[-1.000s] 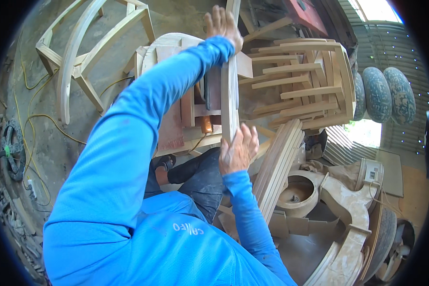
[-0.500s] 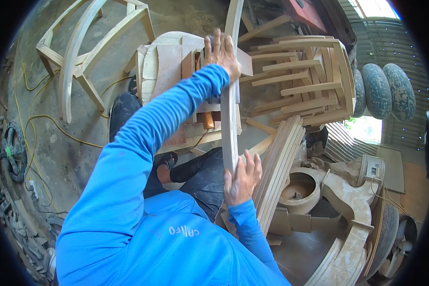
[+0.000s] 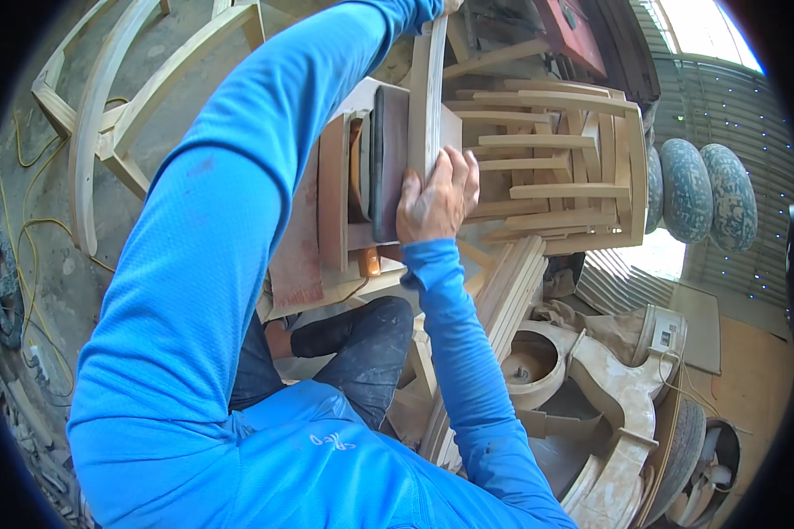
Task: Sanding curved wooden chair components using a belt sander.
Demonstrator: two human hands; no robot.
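Note:
A long, pale wooden strip runs away from me, lying against what looks like a brown sanding belt with a dark pad beside it. My right hand is closed around the near end of the strip, thumb on its left side and fingers on its right. At the top edge, only a bit of my left hand shows, at the strip's far end; its fingers are cut off by the frame. Below the belt is a small orange part.
Curved wooden frames stand at left, with a yellow cord on the floor. Chair-like wooden frames are piled at right. Beside my right arm lie stacked strips and a large dusty machine.
Both hands and the wooden strip have moved away from me, toward the top. My left hand has nearly left the picture, and the strip's near end now lies beside the belt.

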